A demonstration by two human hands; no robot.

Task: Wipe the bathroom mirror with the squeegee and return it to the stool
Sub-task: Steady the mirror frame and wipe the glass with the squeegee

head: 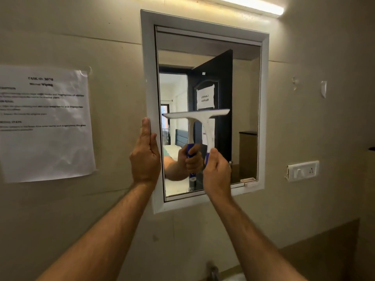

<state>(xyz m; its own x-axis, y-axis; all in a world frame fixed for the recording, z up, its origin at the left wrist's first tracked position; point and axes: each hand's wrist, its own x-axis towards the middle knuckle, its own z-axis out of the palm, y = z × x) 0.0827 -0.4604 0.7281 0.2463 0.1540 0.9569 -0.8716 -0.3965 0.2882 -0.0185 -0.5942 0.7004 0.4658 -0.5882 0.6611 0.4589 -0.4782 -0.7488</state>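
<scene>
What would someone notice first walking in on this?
The white squeegee lies across the middle of the mirror, its blue handle held by the right hand. The left hand rests flat on the mirror's left frame, and a printed sheet hangs left.

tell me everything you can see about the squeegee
The squeegee is T-shaped: a wide white head with the blade on top, a white plastic-looking neck, and a blue handle. It is held upright, the blade roughly level with a slight tilt, against the mirror about halfway up the glass. The right hand grips the handle from below. Its reflection shows just to its left.
</scene>
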